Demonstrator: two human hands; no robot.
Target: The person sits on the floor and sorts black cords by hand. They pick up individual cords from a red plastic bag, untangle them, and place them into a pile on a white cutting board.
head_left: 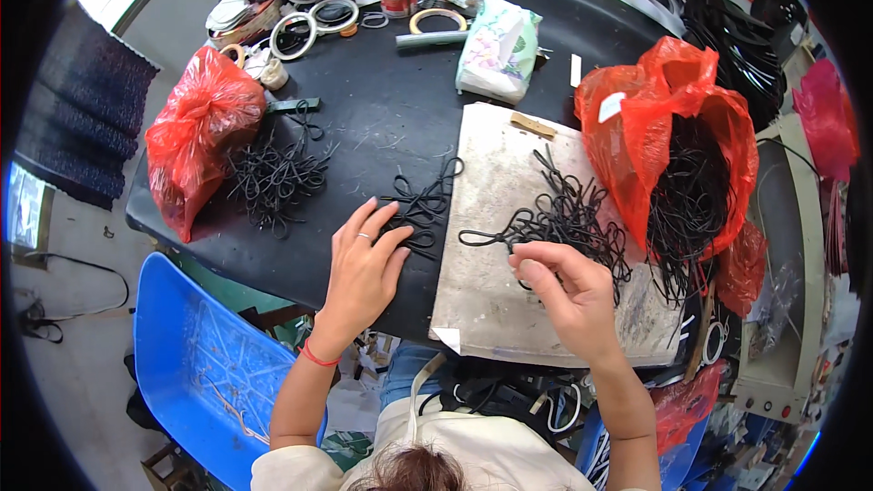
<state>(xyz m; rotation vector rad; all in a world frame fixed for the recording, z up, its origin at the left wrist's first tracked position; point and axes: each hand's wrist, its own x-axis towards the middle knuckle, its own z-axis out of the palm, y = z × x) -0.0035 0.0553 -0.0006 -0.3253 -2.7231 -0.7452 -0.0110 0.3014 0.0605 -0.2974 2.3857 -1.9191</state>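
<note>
My left hand [366,259] rests on the black tabletop with its fingers apart, the fingertips at the edge of a small pile of looped black cords [423,205]. Over the pale board, the thumb and index finger of my right hand [573,295] are pinched together on a black cord loop [485,237], whose rounded end points left. Just beyond that hand lies a larger heap of black cords [573,214], partly covered by the fingers. Another tangled bunch of black cords [277,173] sits farther left on the table.
The worn board [482,309] lies on the dark table [382,100]. A tied red bag [200,127] stands left; an open red bag [637,118] spilling black cords stands right. Tissue pack [500,50], tape rolls [293,36] and a red can [397,0] sit behind. A blue tub [173,327] is below left.
</note>
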